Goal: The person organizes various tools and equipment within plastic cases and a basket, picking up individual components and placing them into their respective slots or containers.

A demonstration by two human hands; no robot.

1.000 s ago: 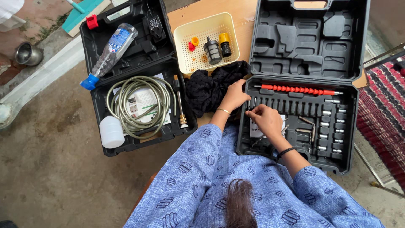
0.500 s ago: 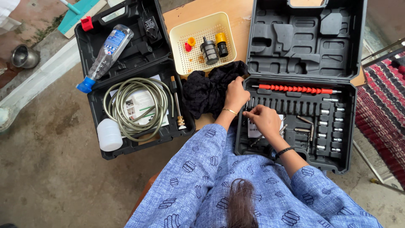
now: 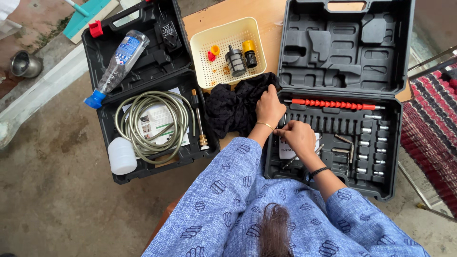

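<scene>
The right hand [image 3: 299, 138] pinches something thin at the slotted bit row of the open tool case [image 3: 333, 143], though what it pinches is too small to make out; the left hand [image 3: 269, 108] lies just beside it on the case's edge, fingers curled, partly over the black cloth [image 3: 233, 109]; its grasp is unclear; beyond the fingertips lies a red flexible shaft [image 3: 333, 103]; sockets line the case's far side.

A wooden table [image 3: 273, 16] is seen, on which two open black cases [image 3: 143, 90] [image 3: 340, 95] are laid, left and right. Between them a cream basket [image 3: 227, 71] and a black cloth [image 3: 233, 107] are set directly on the wood.
</scene>
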